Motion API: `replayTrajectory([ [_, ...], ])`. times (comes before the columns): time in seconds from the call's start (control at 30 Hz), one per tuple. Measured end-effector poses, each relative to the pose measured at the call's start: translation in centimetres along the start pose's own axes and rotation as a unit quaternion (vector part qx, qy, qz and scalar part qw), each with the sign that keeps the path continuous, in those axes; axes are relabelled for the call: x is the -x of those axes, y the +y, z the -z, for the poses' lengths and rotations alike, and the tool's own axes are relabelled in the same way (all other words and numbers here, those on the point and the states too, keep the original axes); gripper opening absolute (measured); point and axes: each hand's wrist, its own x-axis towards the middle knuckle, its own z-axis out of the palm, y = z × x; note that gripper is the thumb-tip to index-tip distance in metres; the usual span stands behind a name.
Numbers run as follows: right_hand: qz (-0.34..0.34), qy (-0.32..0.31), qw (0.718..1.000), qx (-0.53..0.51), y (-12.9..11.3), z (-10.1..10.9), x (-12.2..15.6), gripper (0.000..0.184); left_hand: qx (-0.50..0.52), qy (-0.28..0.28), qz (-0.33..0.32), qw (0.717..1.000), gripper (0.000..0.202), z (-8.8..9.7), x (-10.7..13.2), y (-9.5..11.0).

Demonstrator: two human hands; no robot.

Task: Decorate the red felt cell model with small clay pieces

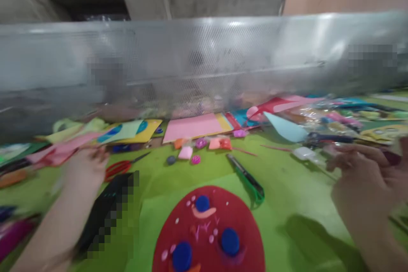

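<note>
Decorating a red felt oval, partly done
Left hand [86, 168] rests by the red scissors [119, 169], fingers blurred, grip untellable; the red oval [236, 221] near centre carries three blue discs [230, 241] and pink bits, bare patches left; right hand [363, 178] pinches something small, too blurred to identify

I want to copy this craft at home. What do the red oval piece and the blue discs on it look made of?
The red oval piece looks like matte felt or craft foam: flat, with no shine. The blue discs seem raised and dull, maybe foam or clay; blur leaves that open.
</note>
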Motion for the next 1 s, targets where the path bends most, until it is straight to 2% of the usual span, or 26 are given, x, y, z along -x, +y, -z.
replayTrajectory([
  [0.03, -0.035, -0.038, 0.999, -0.008, 0.1, -0.5, 0.4, 0.042, 0.002, 0.027, 0.006, 1.0, 0.007, 0.0, -0.1, -0.7],
  [0.07, -0.065, -0.105, 0.992, -0.002, 0.2, -1.2, 0.9, 0.035, 0.001, 0.044, 0.009, 0.999, 0.002, -0.2, -0.2, -1.4],
  [0.1, -0.085, -0.189, 0.978, 0.015, 0.3, -2.1, 1.4, 0.029, -0.005, 0.043, 0.013, 0.999, 0.006, -0.6, -0.4, -1.9],
  [0.13, -0.084, -0.293, 0.951, 0.049, 0.5, -3.0, 1.9, 0.028, -0.014, 0.032, 0.013, 0.999, 0.013, -1.0, -0.4, -2.4],
  [0.17, -0.059, -0.381, 0.918, 0.093, 0.8, -3.9, 2.5, 0.032, -0.028, 0.018, 0.012, 0.999, 0.018, -1.6, -0.5, -2.7],
  [0.2, -0.016, -0.441, 0.887, 0.14, 1.0, -4.9, 3.2, 0.038, -0.044, -0.004, 0.007, 0.999, 0.021, -2.1, -0.4, -2.9],
  [0.23, 0.039, -0.473, 0.861, 0.181, 1.3, -5.8, 3.8, 0.045, -0.063, -0.03, 0.0, 0.998, 0.023, -2.5, -0.3, -2.9],
  [0.3, 0.141, -0.492, 0.825, 0.238, 1.7, -7.4, 4.8, 0.053, -0.108, -0.081, -0.025, 0.991, 0.024, -3.2, 0.2, -2.6],
  [0.37, 0.18, -0.498, 0.804, 0.271, 2.0, -8.5, 5.0, 0.055, -0.161, -0.124, -0.059, 0.977, 0.024, -3.5, 0.7, -2.4],
  [0.5, 0.128, -0.495, 0.801, 0.311, 1.6, -9.5, 3.7, 0.053, -0.269, -0.188, -0.123, 0.937, 0.024, -3.8, 1.3, -2.4],
  [0.67, 0.073, -0.539, 0.745, 0.386, 1.5, -10.4, 1.6, 0.049, -0.398, -0.265, -0.16, 0.864, 0.025, -4.0, 1.8, -2.7],
  [0.73, 0.067, -0.529, 0.756, 0.38, 2.4, -10.6, 1.1, 0.044, -0.436, -0.293, -0.168, 0.834, 0.026, -4.1, 2.0, -2.8],
  [0.83, 0.05, -0.509, 0.791, 0.336, 4.0, -10.6, 0.9, 0.043, -0.476, -0.318, -0.176, 0.801, 0.028, -4.4, 2.3, -2.7],
  [1.0, 0.026, -0.48, 0.831, 0.28, 4.3, -10.7, 1.8, 0.047, -0.509, -0.334, -0.183, 0.772, 0.03, -4.9, 2.7, -2.7],
])
